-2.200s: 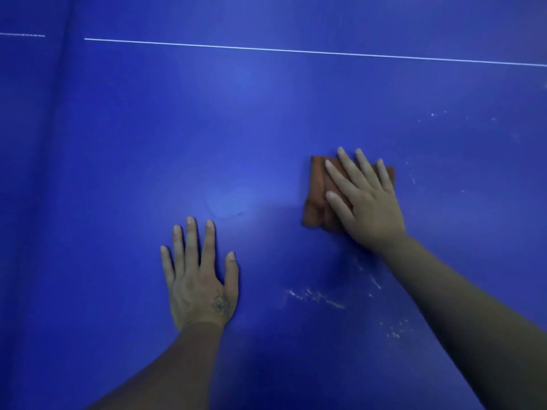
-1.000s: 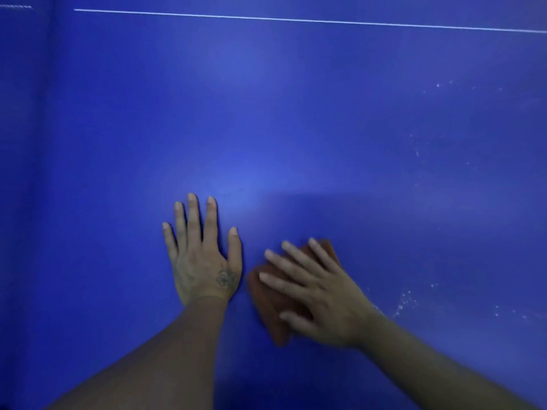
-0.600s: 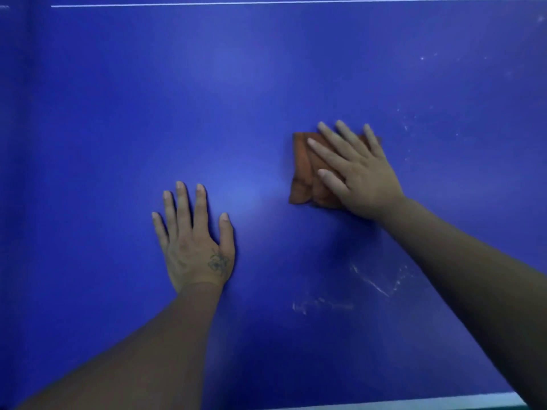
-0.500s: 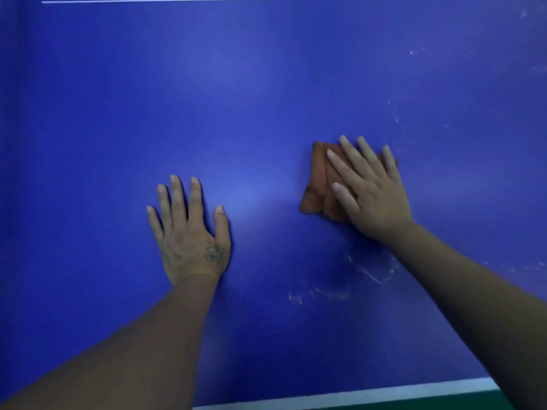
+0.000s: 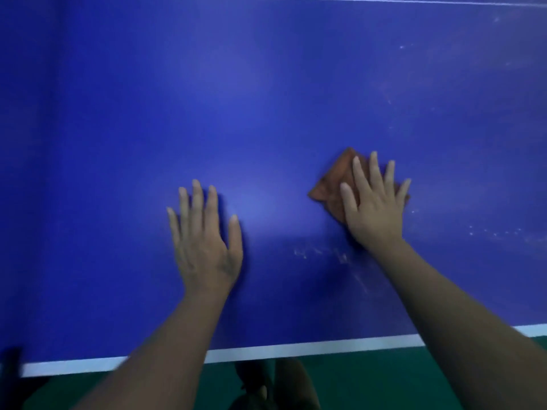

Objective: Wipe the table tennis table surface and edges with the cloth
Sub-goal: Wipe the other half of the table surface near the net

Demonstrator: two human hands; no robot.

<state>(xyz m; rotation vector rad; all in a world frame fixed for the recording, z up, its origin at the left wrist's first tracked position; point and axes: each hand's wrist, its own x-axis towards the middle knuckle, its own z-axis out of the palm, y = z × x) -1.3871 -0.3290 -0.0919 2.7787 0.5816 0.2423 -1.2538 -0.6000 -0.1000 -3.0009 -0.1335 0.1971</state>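
I am seeing the orange cloth (image 5: 333,180) lying flat on the blue tabletop (image 5: 266,99), its long axis running diagonally, top corner pointing up and away. My right hand (image 5: 374,208) is pressing it down, fingers (image 5: 373,173) spread flat over its right part, not clenched. My left hand (image 5: 204,247) is resting open, well apart from the cloth.

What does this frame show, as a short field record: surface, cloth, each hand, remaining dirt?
surface: blue table tennis table, white edge line nearest the person
cloth: orange cloth, flat on the table
right hand: right hand pressed flat on the cloth, fingers spread
left hand: left hand flat on bare table, empty
remaining dirt: whitish smudges near the right wrist
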